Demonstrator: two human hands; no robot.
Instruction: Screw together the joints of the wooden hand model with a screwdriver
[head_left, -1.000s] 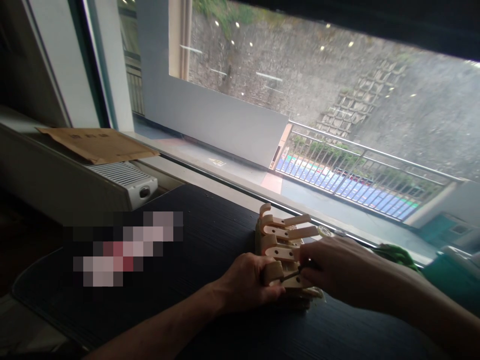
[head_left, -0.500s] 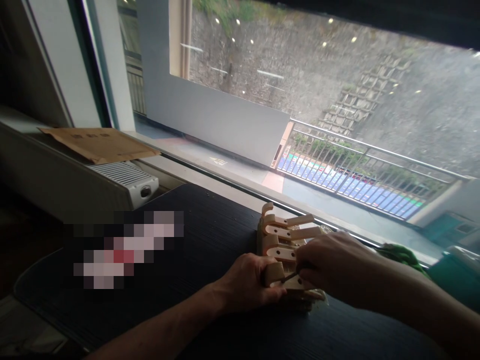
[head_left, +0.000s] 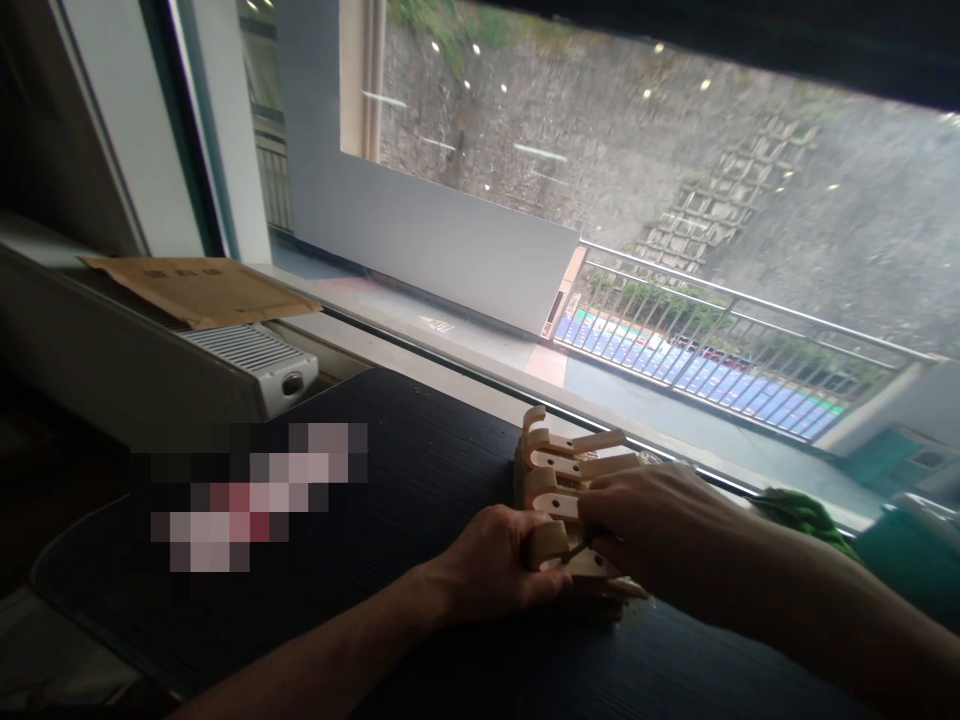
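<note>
A pale wooden model made of several jointed, finger-like slats (head_left: 564,468) lies on the dark table (head_left: 420,470) close to the window. My left hand (head_left: 495,567) is curled around the model's near end piece and holds it down. My right hand (head_left: 654,525) comes in from the right, fingers pinched on a thin dark tool whose tip touches the model's near slat. The model's right side is hidden behind that hand.
A white radiator (head_left: 251,355) with a brown envelope (head_left: 196,288) on top stands at the left. A blurred-out patch (head_left: 251,495) covers part of the table. Something green (head_left: 802,510) lies at the right by the window sill.
My right hand has shifted slightly to the left over the model, covering more of the slats. My left hand has kept its hold.
</note>
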